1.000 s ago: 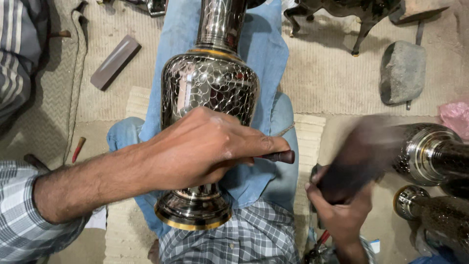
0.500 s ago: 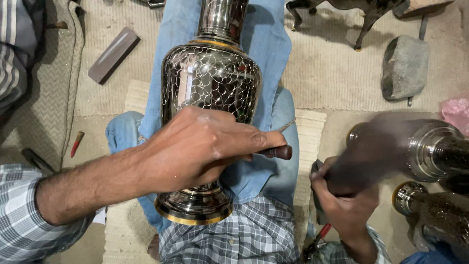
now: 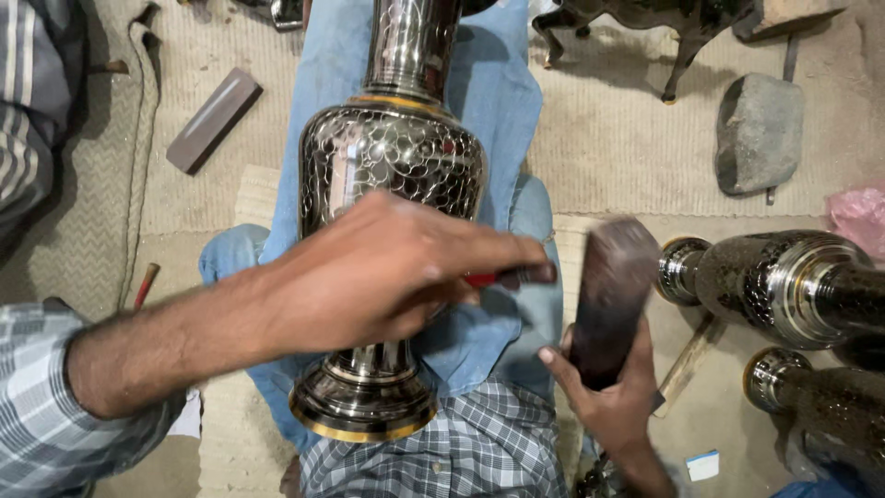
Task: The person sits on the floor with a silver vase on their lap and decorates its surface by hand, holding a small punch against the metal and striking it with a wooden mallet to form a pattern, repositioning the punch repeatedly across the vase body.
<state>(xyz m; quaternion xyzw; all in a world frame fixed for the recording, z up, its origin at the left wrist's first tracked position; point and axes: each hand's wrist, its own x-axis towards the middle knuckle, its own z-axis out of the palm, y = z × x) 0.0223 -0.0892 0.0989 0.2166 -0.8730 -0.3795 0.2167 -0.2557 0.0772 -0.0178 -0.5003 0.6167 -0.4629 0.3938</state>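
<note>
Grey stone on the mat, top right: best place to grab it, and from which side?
Take the grey stone from above, pinching across its narrower left-right width. It lies flat on the mat with open mat on both long sides, probably room for fingers. Avoid its lower edge, where a dark piece pokes out from under it.

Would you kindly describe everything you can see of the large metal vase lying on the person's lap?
The vase looks like polished silvery metal, its bulbous body covered in a fine engraved crackle pattern, with gold-coloured bands at the shoulder and foot rim. It has a narrow neck pointing away and a flared round base nearest the camera. It lies lengthwise along the lap on blue cloth. The left hand rests across its lower body, holding a slim tool.
</note>
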